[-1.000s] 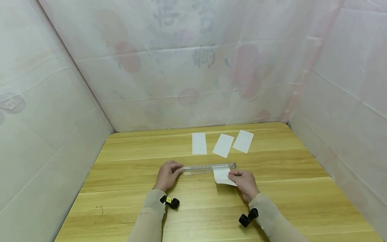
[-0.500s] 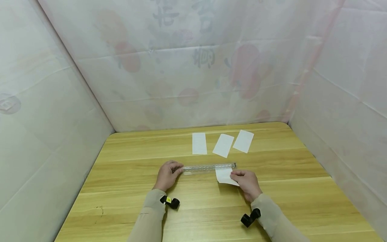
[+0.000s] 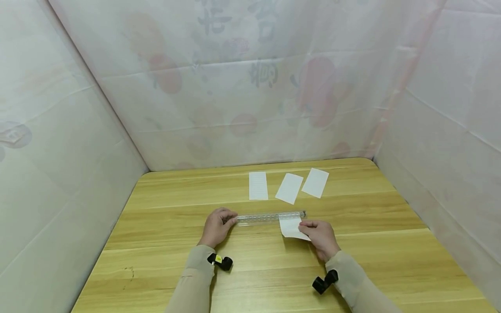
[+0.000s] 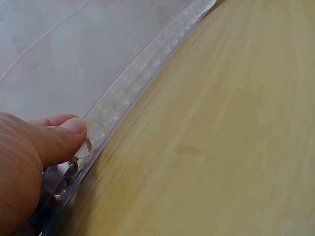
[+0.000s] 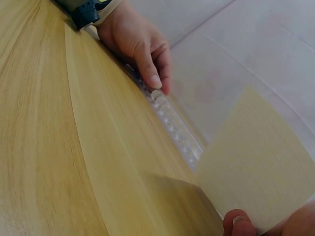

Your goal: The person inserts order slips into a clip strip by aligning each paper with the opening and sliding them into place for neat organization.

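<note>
A long clear plastic binder strip [image 3: 258, 218] with a row of round rings lies across the middle of the table in the head view. My left hand [image 3: 215, 226] grips its left end; in the left wrist view the thumb [image 4: 74, 127] presses on the rings [image 4: 96, 130]. My right hand [image 3: 322, 238] pinches a small white sheet of paper [image 3: 291, 228] by its lower right corner. The sheet's far edge lies at the strip's right part, and the near edge is lifted and slightly curved. In the right wrist view the paper [image 5: 256, 157] hides that end of the strip.
Three more white sheets lie further back: a lined left one [image 3: 258, 186], a tilted middle one [image 3: 289, 188] and a tilted right one [image 3: 315, 183]. The wooden table [image 3: 164, 278] is enclosed by pale printed cloth walls [image 3: 235, 104] at the back and both sides.
My right hand has shifted slightly to the right, and the pinched paper has slid with it along the strip. My left hand and the strip stay in place.
</note>
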Motion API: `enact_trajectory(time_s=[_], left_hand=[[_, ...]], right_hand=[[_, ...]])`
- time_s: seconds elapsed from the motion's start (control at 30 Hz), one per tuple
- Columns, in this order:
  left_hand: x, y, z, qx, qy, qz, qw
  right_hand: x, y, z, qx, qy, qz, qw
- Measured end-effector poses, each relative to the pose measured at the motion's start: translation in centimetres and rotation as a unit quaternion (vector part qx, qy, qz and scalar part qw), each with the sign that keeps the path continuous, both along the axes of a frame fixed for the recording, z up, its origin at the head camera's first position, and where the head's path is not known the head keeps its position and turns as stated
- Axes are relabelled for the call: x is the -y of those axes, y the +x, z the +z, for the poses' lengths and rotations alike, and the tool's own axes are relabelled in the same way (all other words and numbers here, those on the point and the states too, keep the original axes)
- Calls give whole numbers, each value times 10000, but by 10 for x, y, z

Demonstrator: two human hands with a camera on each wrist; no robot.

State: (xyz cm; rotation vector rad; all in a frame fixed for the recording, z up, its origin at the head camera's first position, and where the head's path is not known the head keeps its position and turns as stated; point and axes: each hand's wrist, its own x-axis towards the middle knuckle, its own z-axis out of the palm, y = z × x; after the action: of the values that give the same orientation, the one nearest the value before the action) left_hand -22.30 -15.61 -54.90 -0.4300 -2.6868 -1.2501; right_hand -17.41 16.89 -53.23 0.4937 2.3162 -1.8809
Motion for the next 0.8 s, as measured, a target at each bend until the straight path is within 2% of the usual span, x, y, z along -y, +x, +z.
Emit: enact_trajectory(time_s=[0.8], left_hand=[[0,-2,-2,-1,22,74,10000]], right_hand=[[-4,0,3,39,94,-120,9999]])
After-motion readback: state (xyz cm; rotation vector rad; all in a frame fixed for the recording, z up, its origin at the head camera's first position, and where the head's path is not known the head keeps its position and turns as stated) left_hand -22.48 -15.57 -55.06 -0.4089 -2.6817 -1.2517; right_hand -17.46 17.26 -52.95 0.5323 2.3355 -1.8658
